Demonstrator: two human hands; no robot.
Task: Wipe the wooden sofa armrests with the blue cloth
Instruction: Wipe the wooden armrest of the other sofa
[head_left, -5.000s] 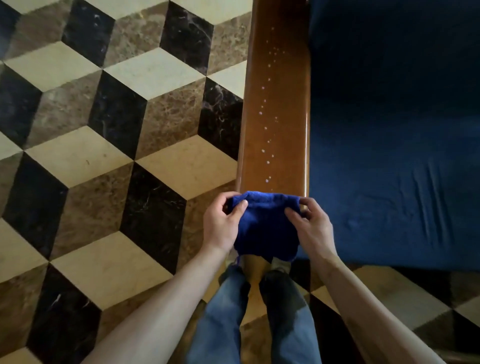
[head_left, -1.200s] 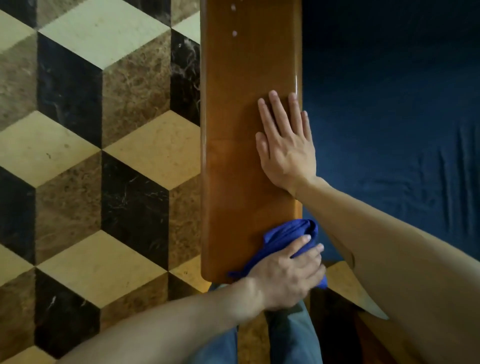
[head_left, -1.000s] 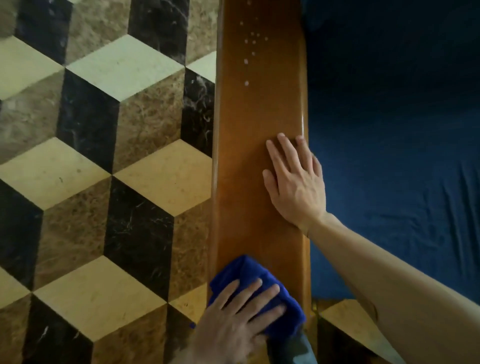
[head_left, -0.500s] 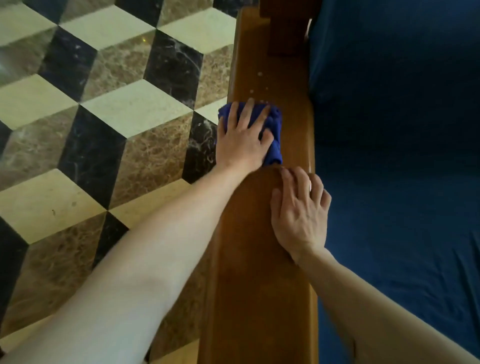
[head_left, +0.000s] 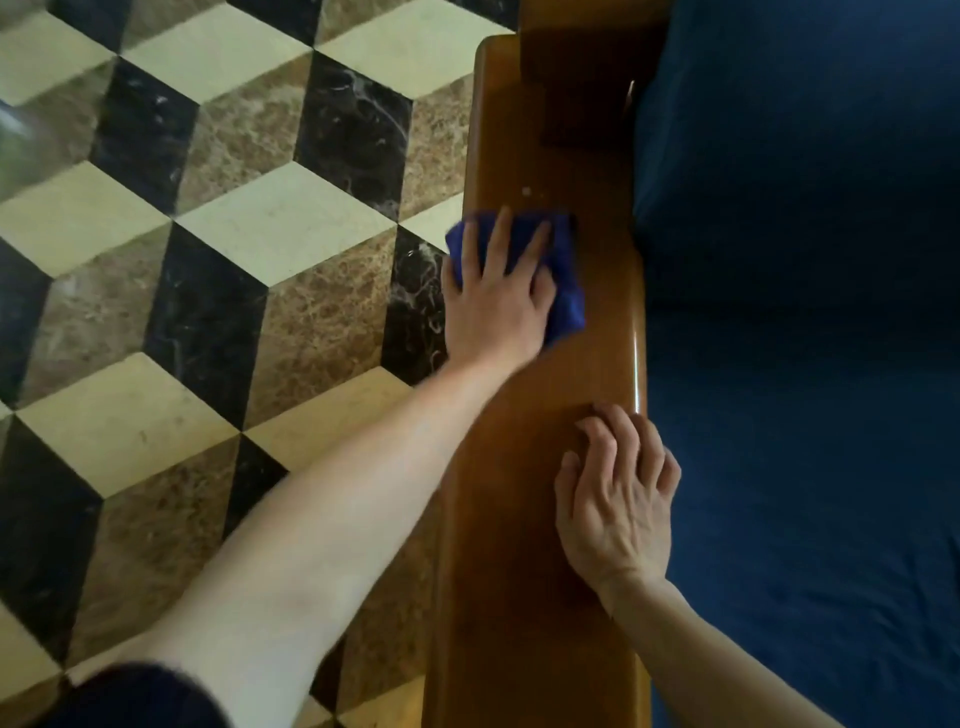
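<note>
Blue cloth (head_left: 563, 283) is getting pressed flat on the wooden armrest (head_left: 535, 519) under the spread left hand (head_left: 496, 301); right hand (head_left: 618, 499) is resting nearby, fingers loosely curled.

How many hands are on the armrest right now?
2. The left hand presses the blue cloth flat near the far end of the armrest; the right hand rests nearer, by the edge next to the blue cushion.
</note>
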